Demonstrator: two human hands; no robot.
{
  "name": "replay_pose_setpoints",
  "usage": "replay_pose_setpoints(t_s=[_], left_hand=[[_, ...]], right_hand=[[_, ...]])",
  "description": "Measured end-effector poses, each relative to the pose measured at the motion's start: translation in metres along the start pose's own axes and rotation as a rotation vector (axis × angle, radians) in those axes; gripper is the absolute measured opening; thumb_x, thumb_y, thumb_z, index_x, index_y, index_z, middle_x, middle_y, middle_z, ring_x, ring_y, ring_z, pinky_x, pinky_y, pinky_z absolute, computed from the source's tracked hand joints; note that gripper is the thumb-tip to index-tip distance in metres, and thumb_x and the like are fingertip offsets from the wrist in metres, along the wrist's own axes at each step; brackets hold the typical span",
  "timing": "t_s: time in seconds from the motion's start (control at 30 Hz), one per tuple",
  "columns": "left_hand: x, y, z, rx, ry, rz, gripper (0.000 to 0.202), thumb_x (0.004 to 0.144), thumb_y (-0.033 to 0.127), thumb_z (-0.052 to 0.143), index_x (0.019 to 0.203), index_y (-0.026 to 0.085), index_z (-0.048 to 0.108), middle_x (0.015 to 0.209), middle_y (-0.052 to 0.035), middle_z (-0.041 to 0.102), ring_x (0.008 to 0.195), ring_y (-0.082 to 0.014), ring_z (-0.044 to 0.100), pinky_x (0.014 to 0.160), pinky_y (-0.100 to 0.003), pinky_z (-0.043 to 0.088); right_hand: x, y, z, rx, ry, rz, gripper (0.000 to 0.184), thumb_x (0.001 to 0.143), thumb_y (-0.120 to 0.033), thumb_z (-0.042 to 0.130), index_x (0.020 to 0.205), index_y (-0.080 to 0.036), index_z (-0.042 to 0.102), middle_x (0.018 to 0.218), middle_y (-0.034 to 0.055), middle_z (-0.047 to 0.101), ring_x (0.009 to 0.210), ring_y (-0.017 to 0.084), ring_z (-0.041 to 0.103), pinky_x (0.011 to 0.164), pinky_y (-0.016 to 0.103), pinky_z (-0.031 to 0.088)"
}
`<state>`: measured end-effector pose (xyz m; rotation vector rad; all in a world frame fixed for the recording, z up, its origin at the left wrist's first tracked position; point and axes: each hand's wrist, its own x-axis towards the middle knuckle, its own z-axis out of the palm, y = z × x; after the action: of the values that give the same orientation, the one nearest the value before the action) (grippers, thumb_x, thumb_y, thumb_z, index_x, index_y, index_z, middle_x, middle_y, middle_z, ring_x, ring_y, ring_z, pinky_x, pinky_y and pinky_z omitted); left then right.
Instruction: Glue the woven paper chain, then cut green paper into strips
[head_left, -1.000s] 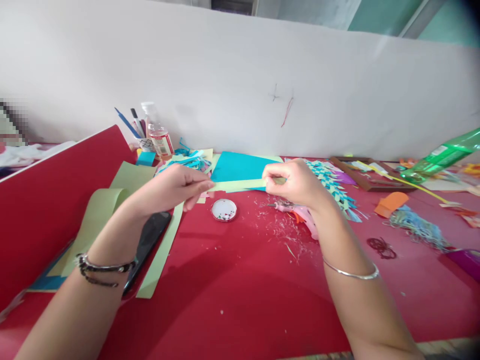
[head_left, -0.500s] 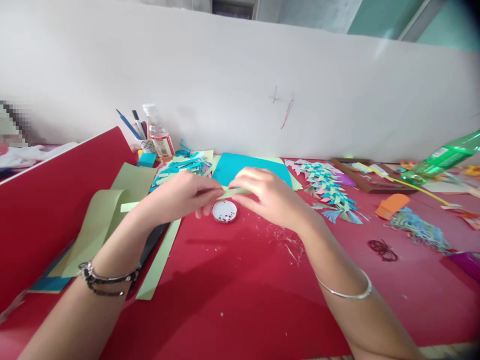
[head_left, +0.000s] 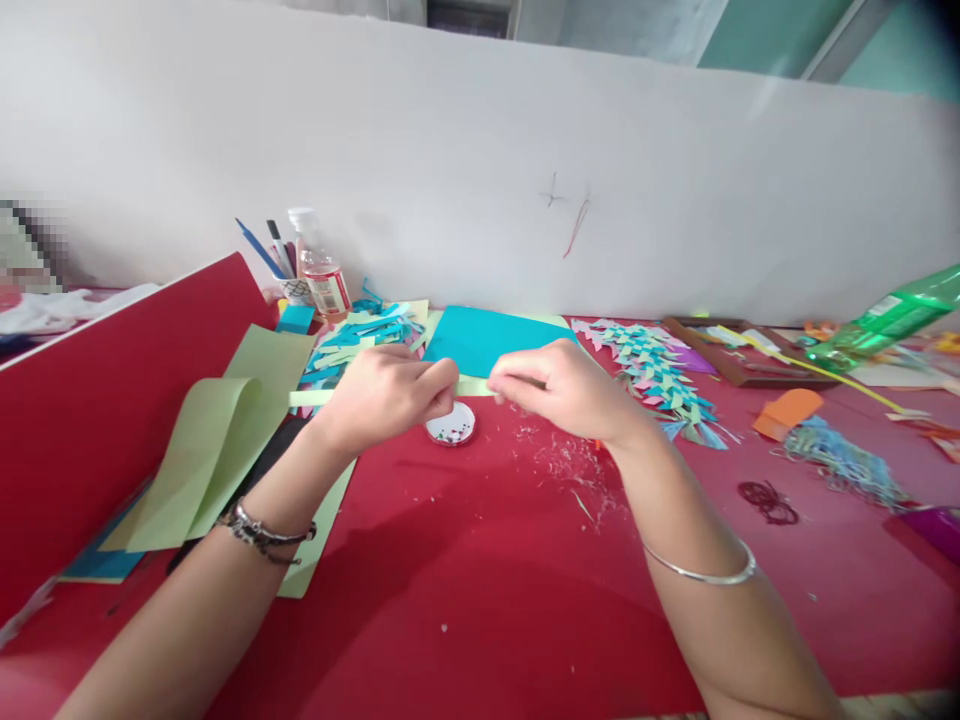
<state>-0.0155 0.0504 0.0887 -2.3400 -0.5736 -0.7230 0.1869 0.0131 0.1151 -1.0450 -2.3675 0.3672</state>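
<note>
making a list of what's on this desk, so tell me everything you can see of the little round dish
The dish is small, round and shallow, white inside with a thin, dark reddish rim; its material is hard to tell. It lies flat, open side up, on the red table, with tiny dark and reddish bits scattered inside, mostly toward the near side. The left hand covers its far left edge in this view; whether they touch is unclear.

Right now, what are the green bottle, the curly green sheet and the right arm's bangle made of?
The green bottle looks like glossy plastic, maybe glass: see-through with bright glints. The curly green sheet looks like matte paper or thin card: it bends smoothly. The bangle seems shiny metal, being silvery and bright.
</note>
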Motion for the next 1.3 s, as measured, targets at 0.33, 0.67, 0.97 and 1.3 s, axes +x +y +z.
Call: replay_pose_setpoints(t_s=[0.33, 0.67, 0.97, 1.3], left_hand=[[-0.031, -0.047, 0.008, 0.007, -0.076, -0.419, 0.015, 0.073, 0.015, 0.042, 0.061, 0.019, 0.049, 0.046, 0.0032, 0.036, 0.047, -0.0098, 0.035, 0.047, -0.023, 0.022], [-0.002, -0.024, -0.019, -0.349, -0.068, -0.335, 0.027, 0.086, 0.031, 0.037, 0.102, 0.016, 0.052, 0.106, -0.0086, 0.054, 0.099, -0.0198, 0.047, 0.081, -0.031, 0.037], [0.015, 0.013, -0.018, -0.823, -0.375, -0.294, 0.03, 0.088, 0.029, 0.038, 0.07, 0.015, 0.059, 0.043, 0.0054, 0.047, 0.04, -0.0056, 0.041, 0.044, -0.018, 0.029], [0.015, 0.003, -0.029, -1.028, -0.442, -0.349, 0.037, 0.086, 0.026, 0.042, 0.05, 0.016, 0.046, 0.041, 0.0057, 0.051, 0.038, -0.0042, 0.045, 0.043, -0.016, 0.035]], right_hand=[[-0.042, 0.038, -0.054, -0.028, 0.116, 0.286, 0.025, 0.083, -0.029, 0.044, 0.063, -0.018, 0.054, 0.048, -0.0032, 0.04, 0.044, 0.007, 0.032, 0.045, 0.025, 0.026], [-0.02, 0.012, -0.033, -0.06, -0.057, 0.125, 0.023, 0.082, -0.029, 0.046, 0.067, -0.018, 0.059, 0.056, -0.0034, 0.051, 0.048, 0.006, 0.04, 0.049, 0.021, 0.03], [-0.006, -0.003, 0.0, -0.189, 0.018, -0.043, 0.016, 0.077, -0.017, 0.043, 0.066, -0.018, 0.055, 0.056, -0.0038, 0.047, 0.051, 0.007, 0.034, 0.052, 0.021, 0.026], [-0.004, 0.01, 0.003, -0.082, 0.167, -0.088, 0.014, 0.063, -0.01, 0.04, 0.05, -0.017, 0.042, 0.049, -0.0061, 0.028, 0.047, 0.005, 0.024, 0.045, 0.019, 0.022]])
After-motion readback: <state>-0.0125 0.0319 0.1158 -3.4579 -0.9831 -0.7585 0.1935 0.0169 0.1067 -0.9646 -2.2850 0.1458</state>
